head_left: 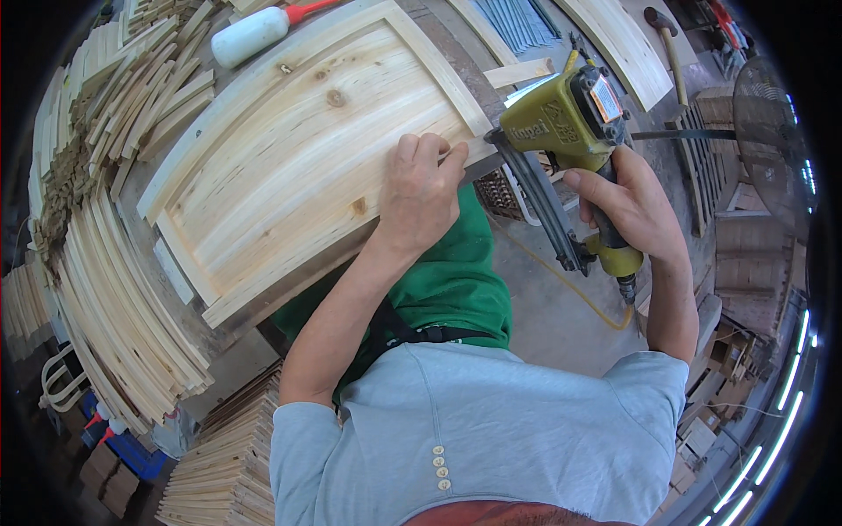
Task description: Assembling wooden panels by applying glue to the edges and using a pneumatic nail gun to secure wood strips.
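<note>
A pale wooden panel (pixel 298 149) with a curved far edge and strips framing it lies in front of me. My left hand (pixel 419 193) is closed over its near edge, fingers curled on the wooden strip (pixel 289 267) there. My right hand (pixel 633 200) is wrapped round the handle of an olive-green nail gun (pixel 561 110). The gun's nose meets or nearly meets the panel's right near corner; exact contact is hard to tell. A long dark magazine runs below the nose, and a yellow air hose (pixel 596 314) hangs from the handle's end.
A white glue bottle (pixel 250 38) with a red nozzle lies beyond the panel. Stacks of curved wooden strips (pixel 132 307) crowd the left. A hammer (pixel 667 44) and a fan (pixel 767 140) stand at the right. A basket (pixel 500 195) sits below the corner.
</note>
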`<action>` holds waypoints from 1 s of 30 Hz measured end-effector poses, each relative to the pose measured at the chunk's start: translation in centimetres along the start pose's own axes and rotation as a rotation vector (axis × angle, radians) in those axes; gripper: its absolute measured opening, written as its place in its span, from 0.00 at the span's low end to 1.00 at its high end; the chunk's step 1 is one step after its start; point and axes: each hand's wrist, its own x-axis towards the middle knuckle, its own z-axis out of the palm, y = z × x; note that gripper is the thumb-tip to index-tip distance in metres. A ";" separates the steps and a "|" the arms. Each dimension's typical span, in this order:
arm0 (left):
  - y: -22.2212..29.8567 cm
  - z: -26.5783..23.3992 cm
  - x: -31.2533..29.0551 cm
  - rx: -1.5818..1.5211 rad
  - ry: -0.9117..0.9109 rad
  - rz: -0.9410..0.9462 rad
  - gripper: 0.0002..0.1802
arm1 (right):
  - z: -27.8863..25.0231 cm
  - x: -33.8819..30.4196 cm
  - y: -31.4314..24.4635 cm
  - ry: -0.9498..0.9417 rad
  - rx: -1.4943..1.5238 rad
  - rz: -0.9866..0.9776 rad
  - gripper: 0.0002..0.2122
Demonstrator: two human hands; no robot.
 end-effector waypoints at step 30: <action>-4.1 -12.4 -5.9 0.327 -0.352 -0.162 0.40 | -2.0 9.0 3.5 -0.059 0.604 -0.012 0.12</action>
